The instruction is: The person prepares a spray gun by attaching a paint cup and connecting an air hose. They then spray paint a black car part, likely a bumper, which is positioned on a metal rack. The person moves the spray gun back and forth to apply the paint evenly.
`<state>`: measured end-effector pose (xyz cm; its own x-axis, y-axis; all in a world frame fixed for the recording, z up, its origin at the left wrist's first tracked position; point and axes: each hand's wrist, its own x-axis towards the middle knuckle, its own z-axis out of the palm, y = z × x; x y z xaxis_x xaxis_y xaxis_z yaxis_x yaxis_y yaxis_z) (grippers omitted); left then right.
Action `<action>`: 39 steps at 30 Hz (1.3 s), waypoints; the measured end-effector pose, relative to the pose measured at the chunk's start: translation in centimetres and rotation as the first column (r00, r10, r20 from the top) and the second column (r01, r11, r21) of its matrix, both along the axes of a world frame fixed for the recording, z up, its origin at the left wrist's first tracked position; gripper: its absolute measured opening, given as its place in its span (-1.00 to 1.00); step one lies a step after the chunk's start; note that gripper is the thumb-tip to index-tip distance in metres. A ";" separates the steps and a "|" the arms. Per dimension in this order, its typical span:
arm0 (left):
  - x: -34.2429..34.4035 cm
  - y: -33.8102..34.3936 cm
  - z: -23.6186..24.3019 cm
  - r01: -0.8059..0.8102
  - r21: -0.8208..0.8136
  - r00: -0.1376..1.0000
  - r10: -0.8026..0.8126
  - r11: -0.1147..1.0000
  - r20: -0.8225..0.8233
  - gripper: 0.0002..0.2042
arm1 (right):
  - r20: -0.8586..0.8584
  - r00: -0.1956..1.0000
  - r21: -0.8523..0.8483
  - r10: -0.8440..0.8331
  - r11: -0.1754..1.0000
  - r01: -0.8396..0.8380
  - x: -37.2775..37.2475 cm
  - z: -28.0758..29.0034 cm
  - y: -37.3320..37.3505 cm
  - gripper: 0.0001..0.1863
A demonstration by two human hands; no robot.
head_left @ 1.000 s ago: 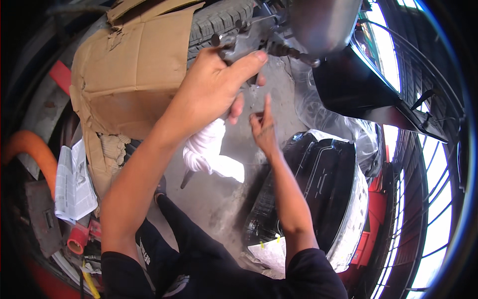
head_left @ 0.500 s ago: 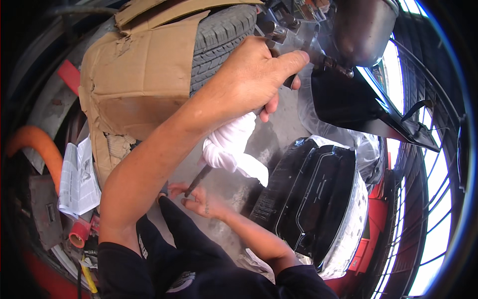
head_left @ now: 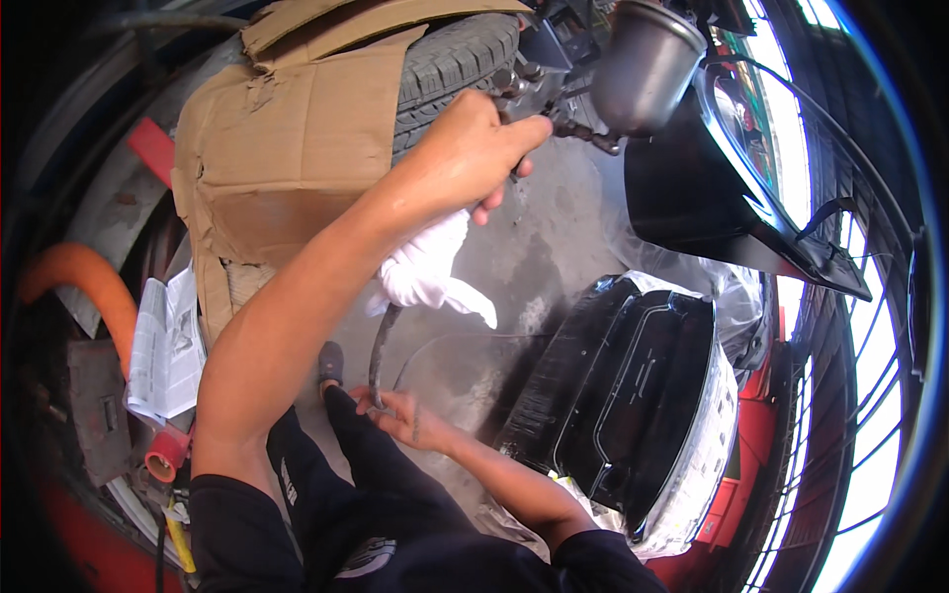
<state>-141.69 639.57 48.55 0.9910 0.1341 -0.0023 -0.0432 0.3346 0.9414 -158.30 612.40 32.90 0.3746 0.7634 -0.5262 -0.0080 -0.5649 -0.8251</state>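
A spray gun with a round grey metal cup (head_left: 647, 74) is gripped in my left hand (head_left: 479, 153). The fingers wrap its handle, and the cup sits beyond them to the right. Below that hand, a white cloth (head_left: 420, 272) is tied round the hose at the handle. The dark hose (head_left: 379, 346) hangs from the cloth down to my right hand (head_left: 400, 420), whose fingers are curled round it near my legs. To the right lies a glossy black car panel (head_left: 633, 385), apart from both hands. A second black panel (head_left: 687, 203) stands beyond it, below the cup.
A tyre (head_left: 460, 64) partly wrapped in brown cardboard (head_left: 297, 138) stands at the far left, close to my left forearm. Newspaper (head_left: 163, 346) and an orange tube (head_left: 84, 277) are at the left. Clear plastic sheeting (head_left: 732, 296) lies between the panels. Dark barred metalwork (head_left: 840, 395) borders the right side.
My left hand has moved left and slightly down with the spray gun, and the cloth has swung left with it. My right hand has shifted slightly, still on the hose.
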 end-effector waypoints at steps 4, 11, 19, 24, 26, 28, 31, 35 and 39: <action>-0.7 -0.1 -0.6 -0.017 0.059 1.000 0.018 0.998 -0.020 -0.54 | -0.029 0.999 -0.017 0.022 1.000 -0.022 -0.5 0.1 0.2 -0.48; -0.8 -0.1 1.3 0.055 -0.019 0.992 -0.052 0.998 0.113 -0.60 | 0.005 1.000 0.022 0.004 1.000 -0.004 -0.4 -0.2 0.0 -0.44; -3.2 1.7 4.3 0.121 -0.113 0.937 -0.076 0.986 0.341 -0.64 | 0.040 0.999 0.055 0.005 0.998 -0.008 0.1 1.0 1.3 -0.49; -3.3 2.2 4.7 0.041 -0.074 0.968 -0.021 0.996 0.249 -0.64 | 0.028 0.999 0.023 0.032 0.999 -0.032 0.1 2.3 2.4 -0.49; -2.4 2.0 3.8 0.018 -0.038 0.978 -0.010 0.999 0.209 -0.63 | -0.003 0.999 -0.021 0.036 0.999 -0.036 0.0 3.0 2.6 -0.55; -1.5 1.9 3.0 0.008 -0.011 0.983 -0.006 1.000 0.181 -0.61 | 0.000 0.999 -0.040 0.036 0.999 -0.036 -0.4 3.2 2.6 -0.55; -1.3 2.1 2.7 0.032 0.029 0.990 -0.035 0.999 0.134 -0.59 | 0.029 0.999 -0.011 0.032 0.999 -0.031 -1.1 3.0 2.2 -0.49; -2.2 2.5 3.0 0.073 -0.013 0.986 -0.070 0.997 0.149 -0.53 | 0.026 1.000 0.027 -0.009 1.000 0.009 -2.1 2.3 1.7 -0.46; -5.1 3.9 4.4 0.100 -0.100 0.977 -0.078 0.990 0.200 -0.58 | 0.020 1.000 0.022 -0.014 1.000 0.013 -2.6 3.4 2.7 -0.47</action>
